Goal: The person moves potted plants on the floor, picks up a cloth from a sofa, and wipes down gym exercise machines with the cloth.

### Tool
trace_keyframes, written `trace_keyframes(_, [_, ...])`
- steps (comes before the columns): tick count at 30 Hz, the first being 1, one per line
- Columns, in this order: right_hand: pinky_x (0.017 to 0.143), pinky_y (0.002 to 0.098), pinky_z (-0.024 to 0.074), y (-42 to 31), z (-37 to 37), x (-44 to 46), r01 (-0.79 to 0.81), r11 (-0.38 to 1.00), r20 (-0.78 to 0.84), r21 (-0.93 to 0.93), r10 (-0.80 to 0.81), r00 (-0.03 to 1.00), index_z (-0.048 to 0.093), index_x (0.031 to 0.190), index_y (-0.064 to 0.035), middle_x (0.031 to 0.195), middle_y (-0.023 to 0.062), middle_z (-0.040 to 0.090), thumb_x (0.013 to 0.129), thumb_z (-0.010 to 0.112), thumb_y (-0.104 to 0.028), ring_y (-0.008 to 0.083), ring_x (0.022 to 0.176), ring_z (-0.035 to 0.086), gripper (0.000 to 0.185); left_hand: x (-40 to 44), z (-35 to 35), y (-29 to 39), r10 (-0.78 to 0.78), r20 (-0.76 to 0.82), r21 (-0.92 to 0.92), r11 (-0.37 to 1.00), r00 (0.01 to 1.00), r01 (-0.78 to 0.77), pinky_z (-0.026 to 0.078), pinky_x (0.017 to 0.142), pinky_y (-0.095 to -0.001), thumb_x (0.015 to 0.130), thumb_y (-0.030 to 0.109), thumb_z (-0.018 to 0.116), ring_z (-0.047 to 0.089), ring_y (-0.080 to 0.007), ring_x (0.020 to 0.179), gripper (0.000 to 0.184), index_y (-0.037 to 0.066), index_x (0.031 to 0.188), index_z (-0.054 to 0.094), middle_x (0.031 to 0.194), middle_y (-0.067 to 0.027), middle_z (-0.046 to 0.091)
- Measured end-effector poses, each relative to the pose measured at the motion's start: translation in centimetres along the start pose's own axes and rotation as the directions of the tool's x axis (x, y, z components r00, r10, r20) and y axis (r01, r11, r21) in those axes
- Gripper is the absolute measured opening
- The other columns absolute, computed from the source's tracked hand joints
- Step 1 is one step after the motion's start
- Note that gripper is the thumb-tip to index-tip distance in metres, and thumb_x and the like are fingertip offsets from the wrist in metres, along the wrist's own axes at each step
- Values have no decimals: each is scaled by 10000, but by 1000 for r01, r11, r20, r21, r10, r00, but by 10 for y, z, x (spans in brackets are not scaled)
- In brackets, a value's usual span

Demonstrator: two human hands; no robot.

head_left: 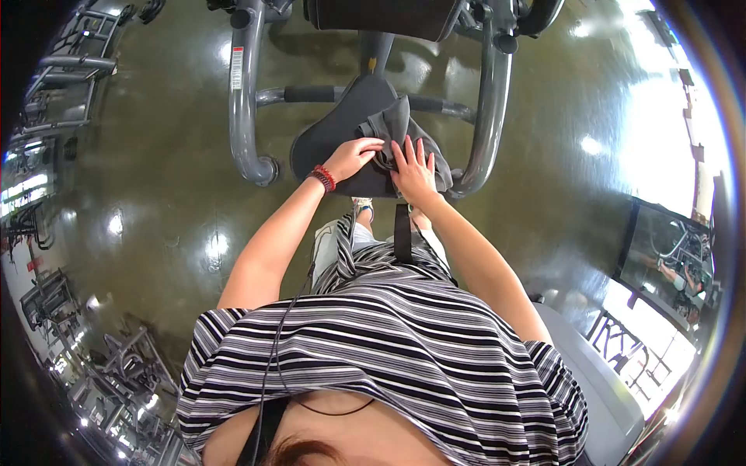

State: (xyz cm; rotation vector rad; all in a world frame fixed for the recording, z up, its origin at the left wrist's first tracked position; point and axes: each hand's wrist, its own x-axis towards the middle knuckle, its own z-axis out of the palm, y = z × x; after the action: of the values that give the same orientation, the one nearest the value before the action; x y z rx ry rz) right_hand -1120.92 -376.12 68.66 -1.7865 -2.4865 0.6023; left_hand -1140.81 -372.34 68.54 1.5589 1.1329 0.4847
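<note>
A dark grey cloth [395, 118] lies bunched on the right part of the black padded seat [320, 147] of a gym machine. My left hand [354, 158], with a red and dark beaded bracelet on its wrist, comes in from the left. Its fingers and thumb close on the near left edge of the cloth. On the cloth's near side my right hand [415, 172] rests flat with its fingers spread. Part of the cloth is hidden beneath both hands.
Thick grey tubular frames [244, 101] rise on both sides of the seat, and a black pad [381, 15] stands beyond it. Glossy dark green floor [175, 155] surrounds the machine. More gym equipment [140, 357] lines the left. A mirror-like panel [664, 252] stands at right.
</note>
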Motion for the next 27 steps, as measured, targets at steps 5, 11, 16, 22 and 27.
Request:
trace_keyframes(5, [1009,577,233,27,2,-2,77,995,-17,-64,-78,997,337,1338,-195,1420,98,280,775,539,-85,357,1315,228,608,-53,-10,-18,-185,-327,-226,968,927,113,460,823,-256,898,86,485,602,-167,961,255,3,1133,537,1029,-110,627])
trace_keyframes(11, [1001,546,275,41,1,-3,70,997,0,40,-70,998,397,1291,-177,1400,98,324,786,486,-22,335,1304,272,536,-162,-1,-46,-516,-452,-269,856,728,440,464,544,-243,816,8,442,589,-135,631,145,9,870,576,721,-66,611])
trace_keyframes(16, [883,364,444,41,-12,0,65,969,-131,240,-34,991,538,1098,-118,1157,112,541,718,503,24,317,1131,469,407,-215,37,-21,-652,-20,-116,754,758,646,437,502,-316,665,60,516,532,-197,496,90,37,596,569,545,-85,552])
trace_keyframes(22, [755,427,453,62,-13,0,-42,872,-60,488,81,995,535,1096,-94,973,178,584,708,529,-10,368,884,563,397,-177,110,8,-148,-155,-196,974,977,117,458,696,-263,870,55,421,562,-148,781,240,9,1073,543,919,-43,604])
trace_keyframes(27, [716,346,452,83,-31,-4,-174,788,-31,590,238,971,552,1084,-46,818,175,605,704,520,-13,298,768,591,383,-134,90,74,-335,-364,-797,595,869,-105,445,606,-214,942,124,370,540,-87,698,233,13,1080,522,833,-40,574])
